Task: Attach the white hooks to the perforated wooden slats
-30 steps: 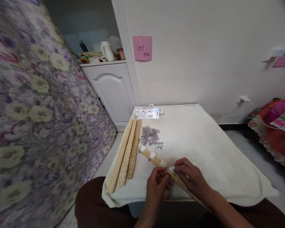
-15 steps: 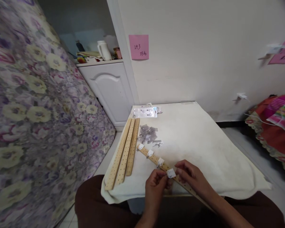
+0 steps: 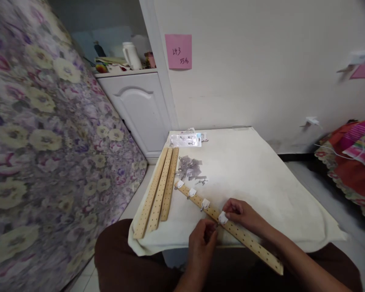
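Note:
A perforated wooden strip point(image 3: 249, 242) lies slantwise across the front of the cloth-covered table, its near end past the edge. Along its far half hang several white tags point(image 3: 192, 193) with small metal pieces. My right hand point(image 3: 245, 217) pinches the nearest white tag point(image 3: 222, 218) between thumb and fingertips, over the strip. Just below that tag, at the strip's lower edge, my left hand point(image 3: 203, 239) is closed with its fingertips together; a tiny dark metal piece shows at them, too small to make out fully.
Three more perforated wooden strips point(image 3: 153, 192) lie at the table's left. Beside them are small clear bags point(image 3: 188, 167) with metal pieces and a loose metal piece point(image 3: 201, 181). A clear plastic package point(image 3: 185, 140) lies at the back. A floral curtain point(image 3: 57, 142) hangs at left.
My right hand has moved left and its fingers have closed on the nearest tag, which sits slightly higher. My left hand has shifted slightly down. The strip's near end now shows.

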